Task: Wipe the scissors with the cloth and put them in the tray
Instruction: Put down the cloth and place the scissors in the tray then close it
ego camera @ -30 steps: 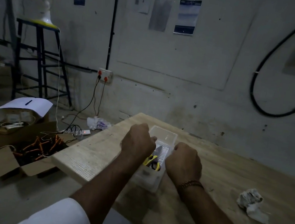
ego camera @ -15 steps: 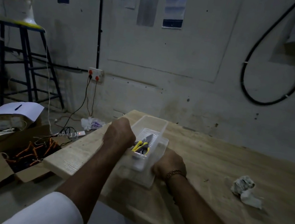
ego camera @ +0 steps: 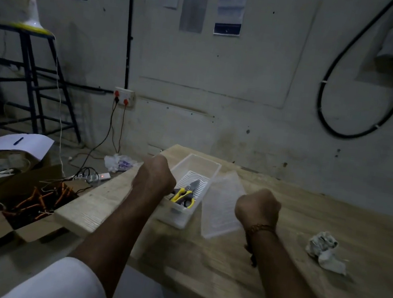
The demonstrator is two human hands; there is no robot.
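Yellow-handled scissors (ego camera: 184, 194) lie inside a clear plastic tray (ego camera: 209, 173) near the left end of the wooden table (ego camera: 298, 277). My left hand (ego camera: 154, 180) is curled over the tray's left rim, hiding part of the handles. A clear flat lid (ego camera: 220, 207) lies on the table right beside the tray. My right hand (ego camera: 256, 207) is a closed fist at the lid's right edge, its fingers turned away from me. The crumpled white cloth (ego camera: 325, 250) rests on the table farther right, apart from both hands.
The table's left edge drops to the floor, where an open cardboard box (ego camera: 31, 201) of orange parts, cables and a power strip (ego camera: 100, 175) lie. A dark stool (ego camera: 23, 79) with a fan stands at the back left. A wall runs behind the table.
The tray was lifted off the lid, shifted left and set on the table. My right hand has pulled away to the right, leaving the lid lying flat beside the tray.
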